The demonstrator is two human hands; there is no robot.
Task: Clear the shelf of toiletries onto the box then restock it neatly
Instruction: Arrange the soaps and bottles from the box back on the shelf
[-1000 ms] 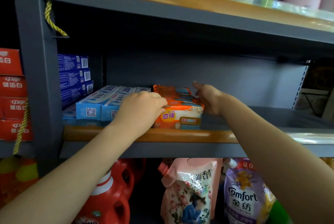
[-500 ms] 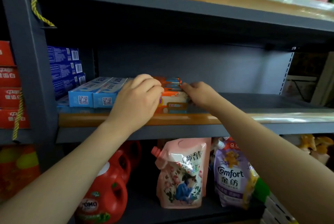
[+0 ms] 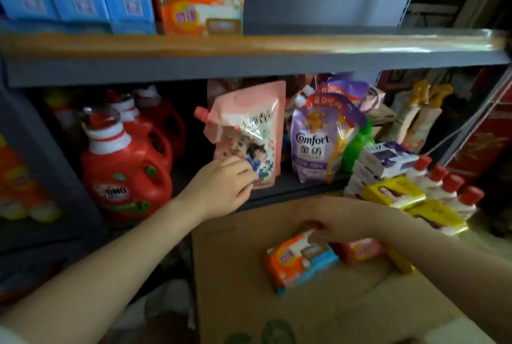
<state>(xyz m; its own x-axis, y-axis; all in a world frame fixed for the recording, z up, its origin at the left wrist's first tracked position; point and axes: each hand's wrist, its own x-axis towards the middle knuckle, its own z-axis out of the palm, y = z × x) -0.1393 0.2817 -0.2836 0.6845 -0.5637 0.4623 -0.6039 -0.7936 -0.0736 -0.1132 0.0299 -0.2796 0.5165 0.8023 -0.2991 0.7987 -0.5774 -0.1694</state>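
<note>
right hand (image 3: pixel 335 223) is blurry but its fingers curl over the top end of an orange plastic-wrapped soap pack with a blue end (image 3: pixel 300 262), which lies flat on the brown cardboard box (image 3: pixel 238 282) near its middle. a pink pack (image 3: pixel 360 250) sits just beside it, mostly under the forearm. left hand (image 3: pixel 221 185) hangs loosely curled with nothing in it, off the box's far-left corner. up on the grey metal shelf with the wood-look lip (image 3: pixel 249 47) another orange soap pack (image 3: pixel 199 12) stands next to light-blue toothpaste cartons (image 3: pixel 80 2)
</note>
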